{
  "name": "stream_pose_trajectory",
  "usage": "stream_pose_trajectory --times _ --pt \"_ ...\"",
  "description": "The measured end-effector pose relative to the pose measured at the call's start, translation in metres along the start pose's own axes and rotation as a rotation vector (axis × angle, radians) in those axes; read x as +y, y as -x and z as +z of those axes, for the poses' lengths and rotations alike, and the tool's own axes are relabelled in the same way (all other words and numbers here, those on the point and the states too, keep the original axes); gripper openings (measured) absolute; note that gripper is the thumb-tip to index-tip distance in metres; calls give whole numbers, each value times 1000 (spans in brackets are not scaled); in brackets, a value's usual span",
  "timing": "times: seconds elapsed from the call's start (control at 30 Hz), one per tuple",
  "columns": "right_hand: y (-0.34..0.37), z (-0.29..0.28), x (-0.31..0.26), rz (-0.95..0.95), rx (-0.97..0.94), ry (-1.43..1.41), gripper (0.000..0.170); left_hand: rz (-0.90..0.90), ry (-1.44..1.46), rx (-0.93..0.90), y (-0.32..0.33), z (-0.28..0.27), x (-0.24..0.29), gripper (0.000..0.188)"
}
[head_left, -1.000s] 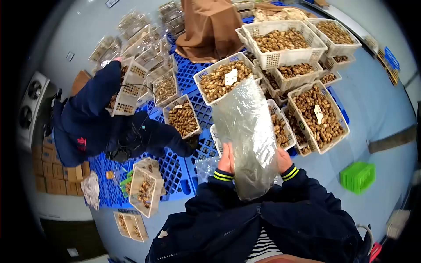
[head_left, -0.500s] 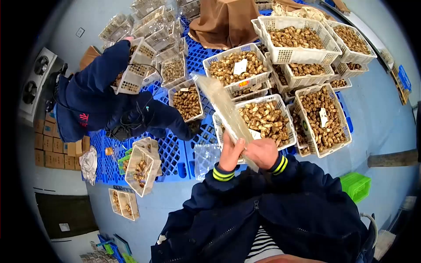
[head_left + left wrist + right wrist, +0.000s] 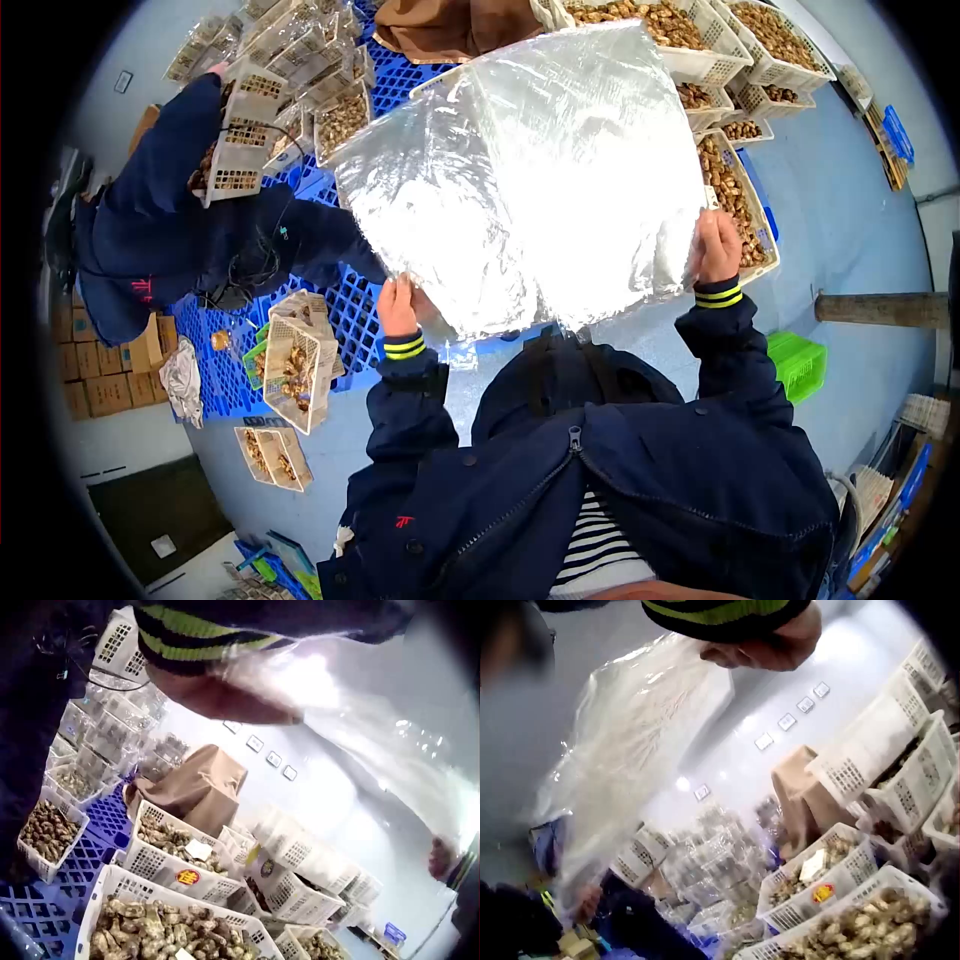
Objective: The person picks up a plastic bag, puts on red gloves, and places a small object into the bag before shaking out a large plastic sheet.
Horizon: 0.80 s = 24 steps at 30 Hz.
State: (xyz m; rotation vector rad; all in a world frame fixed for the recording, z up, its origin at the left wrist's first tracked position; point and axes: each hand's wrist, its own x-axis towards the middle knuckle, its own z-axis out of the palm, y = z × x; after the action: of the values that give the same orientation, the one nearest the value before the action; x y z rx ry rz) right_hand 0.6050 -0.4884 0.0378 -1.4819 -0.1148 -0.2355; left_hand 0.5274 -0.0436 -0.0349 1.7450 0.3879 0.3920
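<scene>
Plastic sheet (image 3: pixel 590 180), edges in both hands (image 3: pixel 399 308) (image 3: pixel 718 246)

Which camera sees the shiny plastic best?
The head view: the shiny plastic spreads wide between the left hand and right hand. The left wrist view shows a slanted, blurry part; the right wrist view shows it tilted and hazy.

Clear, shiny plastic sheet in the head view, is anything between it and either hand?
Nothing visible: the left hand and right hand pinch the clear, shiny plastic sheet directly, at its edges.
</scene>
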Motion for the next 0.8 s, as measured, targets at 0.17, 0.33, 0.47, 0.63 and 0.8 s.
stream_pose_trajectory --times 0.17,0.33,0.47,0.63,0.8 --pt "9 2 41 159 35 90 23 -147 594 36 11 13 44 13" --pt "16 15 79 97 -187 680 37 -23 710 -90 19 57 97 37" --pt "50 123 18 66 -480 282 55 -402 1172 -261 22 88 131 34" --pt "71 173 76 243 -571 241 48 -163 1218 -234 34 87 171 44" --pt "42 154 41 299 -575 277 44 57 793 -25 26 25 180 46"
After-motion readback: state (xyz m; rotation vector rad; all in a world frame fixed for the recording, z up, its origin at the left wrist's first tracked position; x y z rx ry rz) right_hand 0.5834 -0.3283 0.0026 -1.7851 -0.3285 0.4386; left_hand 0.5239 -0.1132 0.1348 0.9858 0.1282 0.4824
